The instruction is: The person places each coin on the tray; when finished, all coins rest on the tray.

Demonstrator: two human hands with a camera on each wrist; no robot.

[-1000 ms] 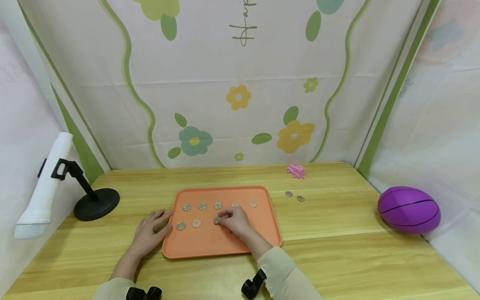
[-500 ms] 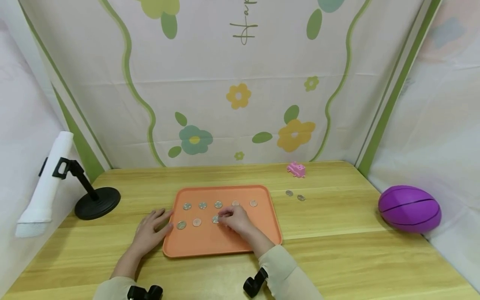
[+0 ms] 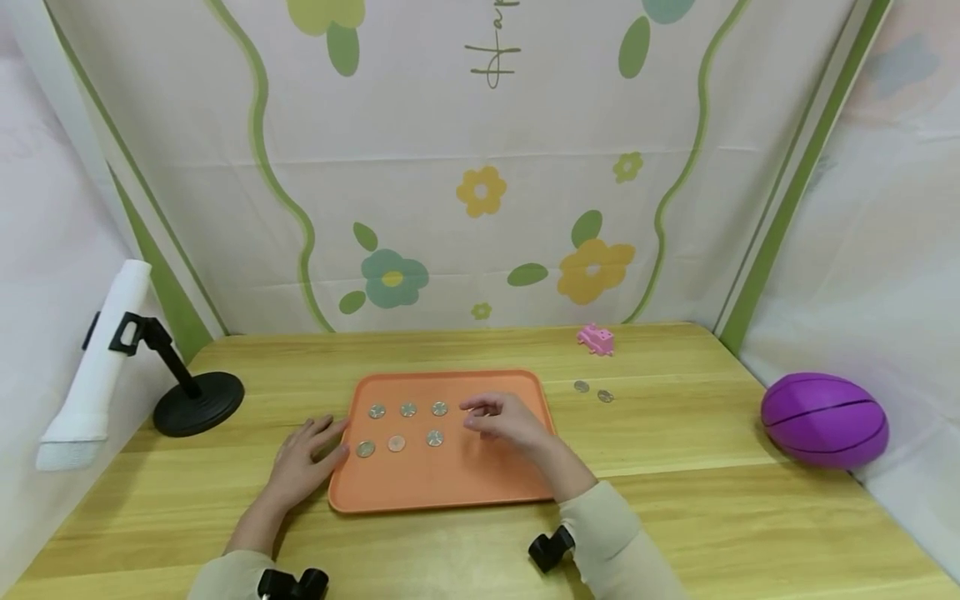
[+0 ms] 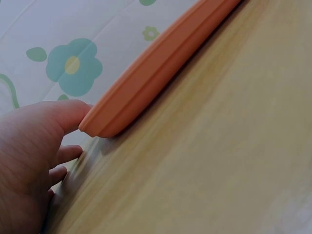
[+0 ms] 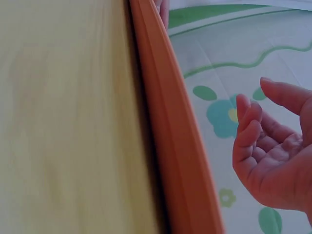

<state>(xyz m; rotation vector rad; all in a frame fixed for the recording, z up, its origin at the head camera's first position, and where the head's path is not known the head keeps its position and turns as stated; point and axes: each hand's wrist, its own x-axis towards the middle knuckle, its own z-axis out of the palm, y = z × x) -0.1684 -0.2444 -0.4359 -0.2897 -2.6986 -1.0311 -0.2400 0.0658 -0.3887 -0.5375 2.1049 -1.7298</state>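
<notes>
A pale wooden bench (image 3: 675,467) stands inside walls of white cloth printed with flowers. The left hand (image 3: 303,462) lies flat with straight fingers against the near left edge of the flat orange plastic tray (image 3: 442,487). The right hand (image 3: 510,422) hovers above the tray's far right part, fingers loosely curled, holding nothing. Six round metal coins (image 3: 435,437) lie just left of it. The right wrist view alone shows its empty palm (image 5: 280,165); the left wrist view shows the thumb (image 4: 63,114) touching the tray rim (image 4: 146,78).

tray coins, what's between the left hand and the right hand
In the head view, six coins in two rows on the orange tray lie between the left hand and right hand.
</notes>
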